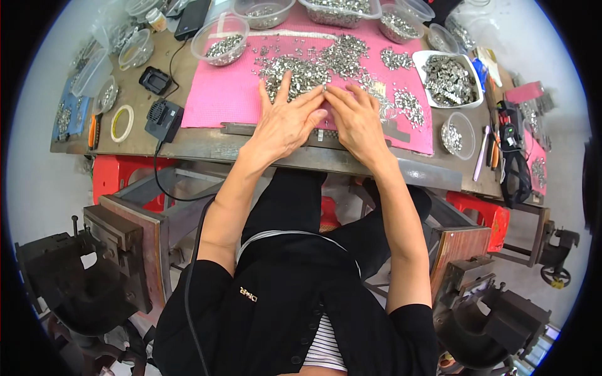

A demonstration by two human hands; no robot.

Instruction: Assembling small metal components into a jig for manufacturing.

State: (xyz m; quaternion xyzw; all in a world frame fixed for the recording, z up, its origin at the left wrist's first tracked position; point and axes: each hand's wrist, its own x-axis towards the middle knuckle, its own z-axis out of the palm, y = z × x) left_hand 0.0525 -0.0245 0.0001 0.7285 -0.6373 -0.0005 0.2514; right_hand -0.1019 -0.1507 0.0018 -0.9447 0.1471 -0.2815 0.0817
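Note:
My left hand (282, 122) reaches over the near edge of a pile of small shiny metal pieces (291, 72), its fingers spread apart. Close beside it on the right, my right hand (359, 122) has its fingers stretched forward; its thumb is mostly hidden. The index fingertips of both hands meet at the pile's edge, where a tiny bright speck shows; whether they grip it I cannot make out. Pink ribbed matting (216, 94) lies under the pieces. Below my hands, a flat metal strip (241, 129) runs along the table's front edge, partly covered by them.
Clear plastic bowls (216, 53) of metal pieces line the back. At right are a white tub (448, 103) of larger parts, a small clear cup (458, 135) and a purple-handled tool (481, 153). A tape roll (122, 123) and black corded device (164, 120) lie left. Vises (94, 276) flank me.

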